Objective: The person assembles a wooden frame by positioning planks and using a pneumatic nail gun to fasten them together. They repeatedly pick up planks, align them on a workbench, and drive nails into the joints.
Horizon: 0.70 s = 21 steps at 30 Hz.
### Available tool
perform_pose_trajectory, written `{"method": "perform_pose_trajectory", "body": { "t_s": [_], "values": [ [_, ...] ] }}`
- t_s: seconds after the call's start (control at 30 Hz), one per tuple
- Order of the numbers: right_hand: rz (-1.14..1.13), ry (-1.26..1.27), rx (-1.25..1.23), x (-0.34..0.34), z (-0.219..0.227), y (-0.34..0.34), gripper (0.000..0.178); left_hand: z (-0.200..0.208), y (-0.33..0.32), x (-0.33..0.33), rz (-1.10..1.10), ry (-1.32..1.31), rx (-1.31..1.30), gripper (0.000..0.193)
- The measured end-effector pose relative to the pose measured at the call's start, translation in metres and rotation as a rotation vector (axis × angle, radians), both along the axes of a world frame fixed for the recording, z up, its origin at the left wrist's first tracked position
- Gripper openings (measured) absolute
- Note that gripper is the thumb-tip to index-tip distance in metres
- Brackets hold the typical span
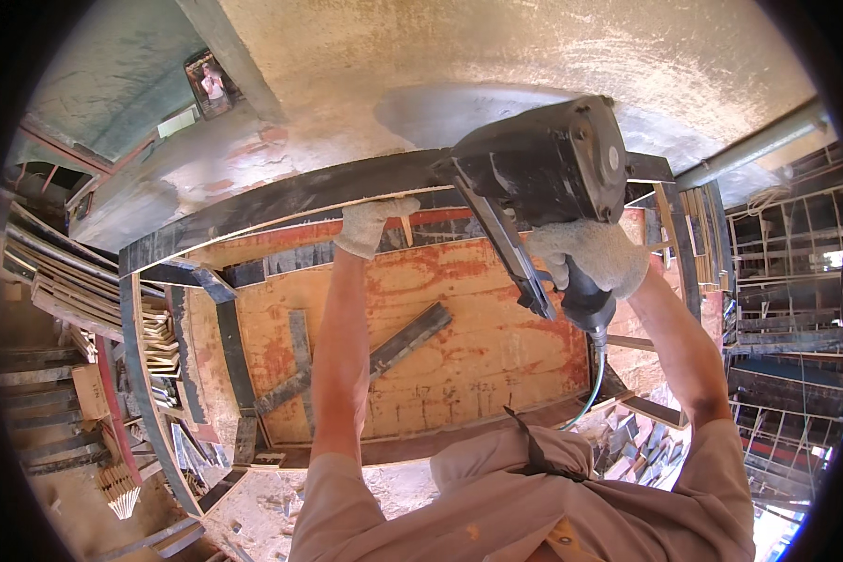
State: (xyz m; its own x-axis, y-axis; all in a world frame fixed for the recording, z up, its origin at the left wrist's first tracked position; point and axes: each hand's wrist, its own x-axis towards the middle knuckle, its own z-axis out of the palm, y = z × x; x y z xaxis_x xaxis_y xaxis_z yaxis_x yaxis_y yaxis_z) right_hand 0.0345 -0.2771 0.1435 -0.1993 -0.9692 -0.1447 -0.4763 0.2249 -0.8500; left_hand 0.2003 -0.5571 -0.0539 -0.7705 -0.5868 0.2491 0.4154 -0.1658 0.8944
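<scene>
My right hand (601, 258), in a pale knit glove, is wrapped around the handle of a black pneumatic nail gun (545, 161). The gun's nose end rests on or just over the dark far rail of a wooden frame (290, 205); the exact contact is hidden. A thin air hose (594, 386) runs down from the handle toward my body. Farther left, my gloved left hand (370, 228) is closed on the near side of that same rail. A small pale pointed piece, perhaps a wood sliver, shows beside its fingers.
Beneath the frame lies a stained plywood board (478, 328) with crossed dark strips (407, 345) on it. Stacked slats (75, 290) stand at left, dark racks (787, 281) at right. Wood scraps (637, 448) litter the lower right. A phone-like screen (212, 84) is at upper left.
</scene>
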Motion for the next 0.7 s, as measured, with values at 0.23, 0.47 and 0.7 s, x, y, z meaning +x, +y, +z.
{"method": "perform_pose_trajectory", "body": {
  "t_s": [0.23, 0.47, 0.7],
  "values": [
    [0.154, 0.085, 0.144, -0.007, 0.036, -0.039, 0.018, -0.01, 0.001, 0.003, 0.056, -0.114, -0.002, 0.027],
    [0.062, 0.004, 0.306, 0.0, 0.051, -0.078, 0.022, -0.008, 0.005, 0.004, 0.055, -0.088, -0.004, 0.029],
    [0.294, 0.075, 0.182, -0.016, 0.044, -0.086, 0.026, -0.021, 0.001, 0.002, 0.09, -0.082, -0.093, 0.029]
  ]
}}
